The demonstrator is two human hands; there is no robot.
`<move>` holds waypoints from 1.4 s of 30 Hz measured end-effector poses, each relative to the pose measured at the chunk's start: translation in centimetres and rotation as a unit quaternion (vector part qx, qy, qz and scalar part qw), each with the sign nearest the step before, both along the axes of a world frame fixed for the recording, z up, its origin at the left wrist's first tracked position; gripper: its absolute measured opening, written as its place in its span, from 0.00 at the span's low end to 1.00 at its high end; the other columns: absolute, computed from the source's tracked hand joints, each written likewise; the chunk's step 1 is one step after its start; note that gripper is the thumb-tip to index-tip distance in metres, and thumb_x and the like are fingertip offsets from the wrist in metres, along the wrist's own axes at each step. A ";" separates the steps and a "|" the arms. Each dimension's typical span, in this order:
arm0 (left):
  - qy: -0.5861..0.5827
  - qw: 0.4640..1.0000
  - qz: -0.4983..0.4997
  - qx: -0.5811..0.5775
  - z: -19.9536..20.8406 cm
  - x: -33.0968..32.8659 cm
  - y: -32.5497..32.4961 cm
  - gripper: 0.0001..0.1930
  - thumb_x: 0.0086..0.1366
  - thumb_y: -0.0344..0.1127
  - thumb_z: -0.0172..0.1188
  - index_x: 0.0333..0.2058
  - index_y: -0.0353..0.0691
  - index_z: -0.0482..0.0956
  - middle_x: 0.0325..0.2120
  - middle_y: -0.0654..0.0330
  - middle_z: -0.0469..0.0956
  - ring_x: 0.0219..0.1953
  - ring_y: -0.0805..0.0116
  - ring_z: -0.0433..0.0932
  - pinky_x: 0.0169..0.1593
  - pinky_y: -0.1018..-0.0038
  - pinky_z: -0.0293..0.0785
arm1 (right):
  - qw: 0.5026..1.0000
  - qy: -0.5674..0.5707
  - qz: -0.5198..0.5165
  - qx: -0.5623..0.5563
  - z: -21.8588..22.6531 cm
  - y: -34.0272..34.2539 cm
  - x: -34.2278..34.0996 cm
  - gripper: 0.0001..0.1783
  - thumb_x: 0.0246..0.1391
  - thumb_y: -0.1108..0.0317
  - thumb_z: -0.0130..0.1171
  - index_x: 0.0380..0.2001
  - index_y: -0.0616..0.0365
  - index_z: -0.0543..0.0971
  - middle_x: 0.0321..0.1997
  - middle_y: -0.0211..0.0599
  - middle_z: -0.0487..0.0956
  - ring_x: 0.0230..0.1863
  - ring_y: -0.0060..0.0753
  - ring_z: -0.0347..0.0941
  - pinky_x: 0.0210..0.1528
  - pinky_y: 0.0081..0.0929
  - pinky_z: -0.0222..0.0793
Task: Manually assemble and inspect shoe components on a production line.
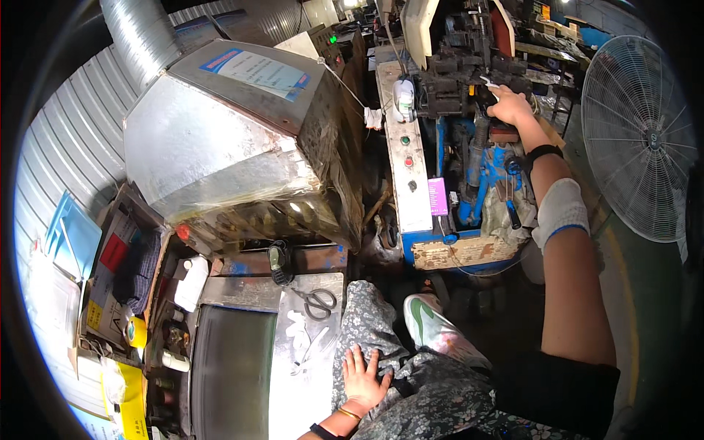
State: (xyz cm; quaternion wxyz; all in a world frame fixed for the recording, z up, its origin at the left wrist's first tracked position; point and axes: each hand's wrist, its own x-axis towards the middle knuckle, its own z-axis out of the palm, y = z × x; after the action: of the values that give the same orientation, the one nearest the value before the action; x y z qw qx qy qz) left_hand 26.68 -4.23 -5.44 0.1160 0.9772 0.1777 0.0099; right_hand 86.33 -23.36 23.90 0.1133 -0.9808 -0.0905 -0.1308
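Note:
My left hand [364, 379] lies flat with fingers spread on my thigh, over grey floral fabric [440, 392]. A gold-coloured bracelet circles that wrist. My right arm stretches forward to the dark metal machine [446, 81]. There my right hand [510, 107] is closed at the machine's front, its fingers partly hidden. A small white piece [485, 81] shows by the fingertips, and I cannot make out what the fingers hold. A white knitted sleeve [563, 210] covers part of my right forearm. Below that hand are blue machine parts and a black-handled lever [512, 213].
Beside my left hand, black-handled scissors [320, 303] lie on a bench with a dark belt [233, 367]. A large metal hood [220, 147] stands at the left. A white control panel [408, 158] with buttons adjoins the machine. At the right is a caged fan [649, 139].

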 end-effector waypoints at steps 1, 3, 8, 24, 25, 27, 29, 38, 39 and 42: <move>-0.002 1.000 0.002 0.002 0.1 0.0 -0.1 0.38 0.58 0.59 0.57 0.63 0.47 0.65 0.67 0.35 0.47 0.69 0.33 0.44 0.68 0.45 0.43 | 1.000 0.004 0.004 0.001 0.2 0.0 -0.1 0.43 0.44 0.54 0.62 0.67 0.30 0.62 0.74 0.23 0.54 0.68 0.52 0.57 0.67 0.45 0.59; -0.011 1.000 0.009 -0.004 0.1 -0.1 -0.3 0.37 0.58 0.58 0.57 0.63 0.47 0.65 0.67 0.35 0.47 0.69 0.33 0.44 0.68 0.45 0.43 | 1.000 0.025 0.002 -0.002 0.6 -0.1 -0.3 0.43 0.44 0.54 0.62 0.67 0.29 0.62 0.74 0.26 0.54 0.68 0.53 0.57 0.67 0.45 0.60; -0.018 0.999 0.020 -0.025 -0.1 -0.3 -0.5 0.36 0.58 0.57 0.57 0.63 0.47 0.66 0.67 0.35 0.47 0.69 0.34 0.44 0.68 0.45 0.43 | 1.000 -0.001 -0.008 -0.006 -0.4 0.3 -1.8 0.43 0.42 0.53 0.61 0.67 0.29 0.62 0.74 0.45 0.53 0.66 0.62 0.59 0.67 0.44 0.60; -0.044 0.992 -0.022 -0.113 -0.7 -1.6 1.5 0.35 0.55 0.54 0.66 0.61 0.51 0.70 0.67 0.34 0.46 0.69 0.33 0.46 0.69 0.49 0.45 | 0.967 -0.156 0.030 0.201 -8.8 -4.7 -8.0 0.44 0.33 0.59 0.65 0.62 0.38 0.70 0.69 0.44 0.62 0.56 0.64 0.69 0.59 0.44 0.67; -0.089 0.968 0.005 -0.233 0.0 -1.8 1.7 0.29 0.60 0.52 0.63 0.58 0.48 0.74 0.68 0.37 0.48 0.71 0.40 0.44 0.70 0.55 0.43 | 0.943 -0.177 0.092 0.265 -9.3 -5.1 -9.2 0.42 0.33 0.61 0.65 0.60 0.39 0.71 0.69 0.41 0.62 0.54 0.63 0.70 0.57 0.45 0.67; -0.158 0.830 0.112 -0.523 1.9 -2.4 2.0 0.24 0.65 0.46 0.59 0.56 0.40 0.75 0.66 0.43 0.58 0.70 0.50 0.50 0.70 0.61 0.46 | 0.944 -0.278 0.097 0.150 -10.2 -5.5 -12.2 0.37 0.37 0.64 0.65 0.58 0.45 0.73 0.70 0.40 0.60 0.50 0.60 0.71 0.55 0.45 0.68; -0.201 0.699 0.156 -0.668 4.2 -2.6 2.4 0.23 0.67 0.40 0.56 0.56 0.31 0.72 0.62 0.45 0.65 0.66 0.56 0.61 0.67 0.63 0.56 | 0.927 -0.262 0.193 0.187 -10.2 -5.8 -15.4 0.39 0.33 0.70 0.67 0.56 0.57 0.72 0.71 0.43 0.59 0.60 0.57 0.66 0.60 0.44 0.65; 0.010 0.284 -0.018 -0.959 11.9 -0.1 10.8 0.51 0.59 0.76 0.40 0.65 0.34 0.57 0.61 0.35 0.62 0.61 0.39 0.67 0.62 0.46 0.63 | 0.630 -0.122 0.732 0.229 -12.6 4.2 -32.4 0.46 0.26 0.63 0.76 0.57 0.41 0.71 0.65 0.55 0.62 0.59 0.60 0.67 0.57 0.48 0.68; 0.060 0.197 -0.072 -0.976 12.1 -0.8 11.1 0.55 0.56 0.79 0.42 0.66 0.35 0.55 0.62 0.34 0.60 0.62 0.37 0.65 0.63 0.44 0.61 | 0.566 -0.129 0.792 0.187 -13.3 6.3 -33.7 0.39 0.33 0.61 0.73 0.55 0.38 0.74 0.63 0.47 0.66 0.54 0.55 0.70 0.55 0.45 0.71; 0.045 0.327 0.016 -0.944 12.1 -6.6 8.1 0.44 0.61 0.58 0.56 0.66 0.31 0.54 0.59 0.37 0.65 0.57 0.43 0.71 0.62 0.55 0.67 | 0.473 -0.172 0.859 0.088 -15.8 11.3 -36.7 0.26 0.49 0.60 0.61 0.55 0.33 0.75 0.65 0.29 0.67 0.58 0.45 0.67 0.57 0.40 0.69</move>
State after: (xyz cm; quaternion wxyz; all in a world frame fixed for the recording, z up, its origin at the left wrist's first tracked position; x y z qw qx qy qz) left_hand 20.11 3.86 6.65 0.9518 0.2080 0.0888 -0.2070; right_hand 49.65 -12.06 8.10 0.2367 -0.3541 -0.8936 -0.1414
